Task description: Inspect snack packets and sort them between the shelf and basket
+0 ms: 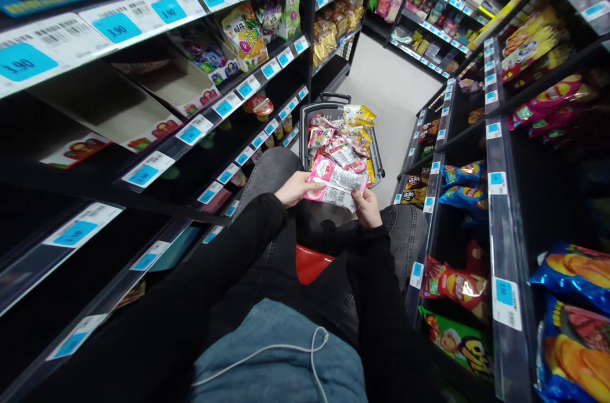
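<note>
Between my two hands is a pink and white candy packet [335, 184], its printed back with a barcode facing up. My left hand [296, 188] is closed on the packet's left end, thumb lying on top. At the opposite end, my right hand [366, 207] pinches the lower right corner. Just beyond the packet stands a dark shopping basket [305, 129] with a raised handle. Several small snack bags fill it: pink and red ones [321, 129] to the left, yellow ones [359, 116] to the right. The held packet hides the basket's near side.
Shelves with price tags [164, 6] line the left, holding candy bags [245, 37] and open cardboard boxes [119, 104]. Chip bags [457, 285] sit on the right shelves close to my knee. A red seat [312, 263] shows between my legs. Pale floor [391, 72] runs toward far shelves.
</note>
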The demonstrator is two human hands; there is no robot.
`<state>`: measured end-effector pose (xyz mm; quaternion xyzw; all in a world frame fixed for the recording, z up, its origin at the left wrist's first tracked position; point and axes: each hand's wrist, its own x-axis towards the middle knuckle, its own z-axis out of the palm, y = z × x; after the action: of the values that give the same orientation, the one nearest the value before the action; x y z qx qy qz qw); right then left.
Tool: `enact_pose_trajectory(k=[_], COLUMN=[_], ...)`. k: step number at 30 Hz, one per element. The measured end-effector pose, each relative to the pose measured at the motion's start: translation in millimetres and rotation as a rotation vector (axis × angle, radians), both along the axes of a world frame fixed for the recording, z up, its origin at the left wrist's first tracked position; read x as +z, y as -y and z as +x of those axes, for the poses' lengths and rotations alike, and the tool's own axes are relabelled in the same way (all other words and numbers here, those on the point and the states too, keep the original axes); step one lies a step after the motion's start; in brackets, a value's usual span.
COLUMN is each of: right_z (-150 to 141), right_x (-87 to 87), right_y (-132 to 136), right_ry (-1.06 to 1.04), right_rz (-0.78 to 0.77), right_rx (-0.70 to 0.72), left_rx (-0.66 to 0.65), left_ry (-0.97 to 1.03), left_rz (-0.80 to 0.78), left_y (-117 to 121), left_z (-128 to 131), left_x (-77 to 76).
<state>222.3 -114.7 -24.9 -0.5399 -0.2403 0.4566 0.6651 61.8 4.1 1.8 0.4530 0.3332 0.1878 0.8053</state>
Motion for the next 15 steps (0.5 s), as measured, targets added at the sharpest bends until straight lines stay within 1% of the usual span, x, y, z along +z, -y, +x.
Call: enact_pose_trajectory(k=[2,3,4,6,7,8,9,10,11,12,13,14,15], right_z=[0.3,-1.3,-4.4,-15.4,-22.9,-31.1,-39.5,-47.3,-54.0,-59.0,-61.7,-62.1,-60.0], right_x=[0.0,0.0,0.3,1.9,3.2,4.9,6.8,8.8,10.9,12.7,14.3,15.4,15.9], right_y=[0.4,0.5,0.4,-0.5,-1.3,-2.3,-3.5,-4.6,-5.6,-6.2,-6.4,-6.2,-5.8], right_ry=[0.075,0.144,0.233,0.441,0.546,0.645,0.735,0.812,0.874,0.915,0.934,0.930,0.905], right_rz=[-0.009,-0.026,-0.051,-0.110,-0.123,-0.112,-0.077,-0.028,0.028,0.077,0.112,0.126,0.121], right_rx=[-0.001,-0.034,-0.094,-0.260,-0.321,-0.333,-0.290,-0.194,-0.071,0.052,0.141,0.168,0.130], left_rx=[0.029,0.063,0.112,0.199,0.191,0.144,0.075,0.015,-0.014,-0.009,0.019,0.042,0.038], left_ry=[0.009,0.017,0.017,0.005,0.018,0.055,0.111,0.175,0.232,0.268,0.278,0.273,0.269], left_rz=[-0.006,-0.007,-0.004,-0.020,-0.059,-0.119,-0.190,-0.256,-0.302,-0.323,-0.322,-0.315,-0.315], left_y=[-0.7,-0.9,-0.6,1.8,4.0,6.5,9.1,11.4,13.0,13.7,13.5,12.7,11.6], left_z=[1.4,2.4,3.5,5.8,6.8,7.5,7.9,7.8,7.3,6.4,5.1,3.5,2.0], left_x=[-4.1,-6.1,-7.7,-9.3,-9.2,-8.6,-7.7,-6.7,-5.6,-4.6,-3.6,-2.7,-1.6])
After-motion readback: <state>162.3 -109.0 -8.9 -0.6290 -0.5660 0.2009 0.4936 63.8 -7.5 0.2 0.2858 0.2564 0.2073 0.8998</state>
